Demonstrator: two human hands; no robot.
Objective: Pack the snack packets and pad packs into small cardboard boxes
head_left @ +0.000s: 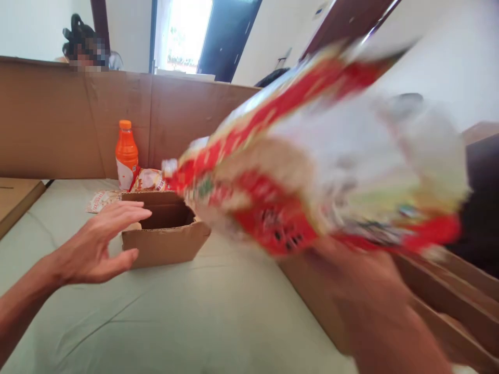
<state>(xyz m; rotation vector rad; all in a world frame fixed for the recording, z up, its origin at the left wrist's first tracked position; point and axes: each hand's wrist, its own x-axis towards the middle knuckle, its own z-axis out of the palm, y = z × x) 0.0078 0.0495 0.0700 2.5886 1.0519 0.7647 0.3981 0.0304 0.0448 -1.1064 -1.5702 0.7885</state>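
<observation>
A large red and white printed plastic food bag [312, 161] fills the right of the head view, smeared by motion. My right hand [362, 275] grips it from below; the fingers are partly hidden behind it. My left hand [101, 241] holds nothing, its fingers stretched out and the thumb apart. Just beyond it stands a small open-topped cardboard box [166, 246], whose visible inside wall is bare brown card. The bag hangs in the air to the right of this box, its near corner close to the box's right edge.
Behind the box are an orange bottle [127, 156], a red and white packet [150, 179] and a flat printed packet [102, 200]. A cardboard wall [50, 119] runs along the back. Larger cardboard boxes [448, 322] stand at right, another [17, 200] at left. A person [86, 47] is beyond.
</observation>
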